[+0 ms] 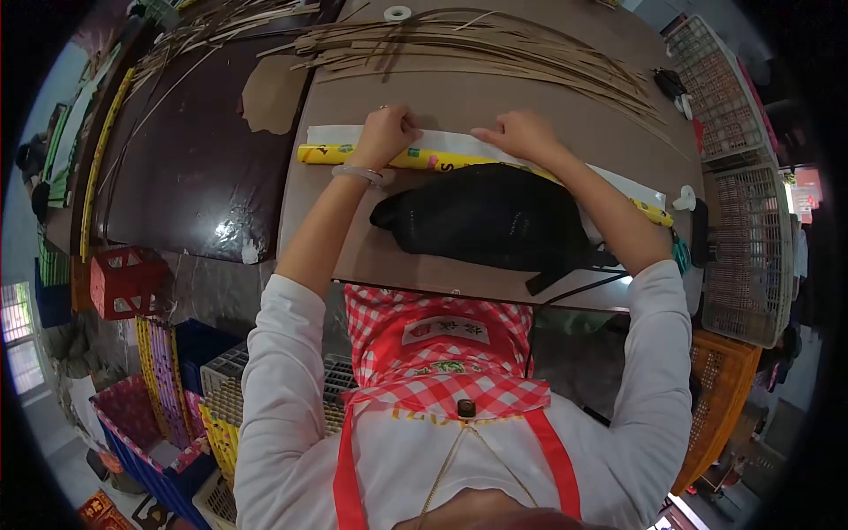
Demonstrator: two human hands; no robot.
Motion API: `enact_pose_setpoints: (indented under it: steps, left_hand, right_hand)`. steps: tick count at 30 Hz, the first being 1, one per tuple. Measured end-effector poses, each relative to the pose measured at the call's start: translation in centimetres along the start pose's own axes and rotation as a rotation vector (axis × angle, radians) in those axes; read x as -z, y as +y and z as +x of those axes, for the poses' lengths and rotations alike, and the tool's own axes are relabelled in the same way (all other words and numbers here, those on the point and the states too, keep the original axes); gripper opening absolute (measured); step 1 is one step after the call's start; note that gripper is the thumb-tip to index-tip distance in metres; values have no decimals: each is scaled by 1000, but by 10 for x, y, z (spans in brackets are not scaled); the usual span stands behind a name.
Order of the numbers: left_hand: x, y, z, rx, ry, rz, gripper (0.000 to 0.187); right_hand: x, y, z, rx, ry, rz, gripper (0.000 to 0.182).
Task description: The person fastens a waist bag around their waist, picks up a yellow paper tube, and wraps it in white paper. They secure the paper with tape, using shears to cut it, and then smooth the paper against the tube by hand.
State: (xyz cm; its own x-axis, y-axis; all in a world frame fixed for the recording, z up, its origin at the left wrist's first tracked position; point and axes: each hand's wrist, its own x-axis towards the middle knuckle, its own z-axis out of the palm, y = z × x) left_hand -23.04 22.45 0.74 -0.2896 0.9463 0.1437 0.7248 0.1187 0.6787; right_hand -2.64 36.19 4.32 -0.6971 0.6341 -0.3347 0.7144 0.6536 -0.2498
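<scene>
A yellow patterned strip, rolled or folded long and narrow (pixel 322 154), lies across the table over a white sheet (pixel 450 141). My left hand (pixel 387 137), a bangle at its wrist, reaches over the strip to the sheet's far edge. Its fingers are curled and closed there; what they pinch is not clear. Also at that edge, my right hand (pixel 523 138) rests with its thumb stretched out toward the left hand and the other fingers bent, partly hidden. Nothing shows in its grasp. A black pouch-like bag (pixel 486 216) lies between my forearms, nearer to me.
Long thin brown strips (pixel 495 57) spread along the far side, with a tape roll (pixel 397 13) beside them. Plastic baskets (pixel 746 247) border the table's right. At left are a dark tabletop (pixel 194 177) and a red crate (pixel 129 281).
</scene>
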Motion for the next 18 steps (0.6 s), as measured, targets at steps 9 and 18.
enact_pose_setpoints:
  steps: [9,18]
  left_hand:
    - [-2,-2,0,-13,19,3,19]
    - [-13,-10,4,17,85,-9,17]
  right_hand:
    - [14,-12,4,-37,-137,-135,74]
    - [1,-26,2,-30,12,-289,86]
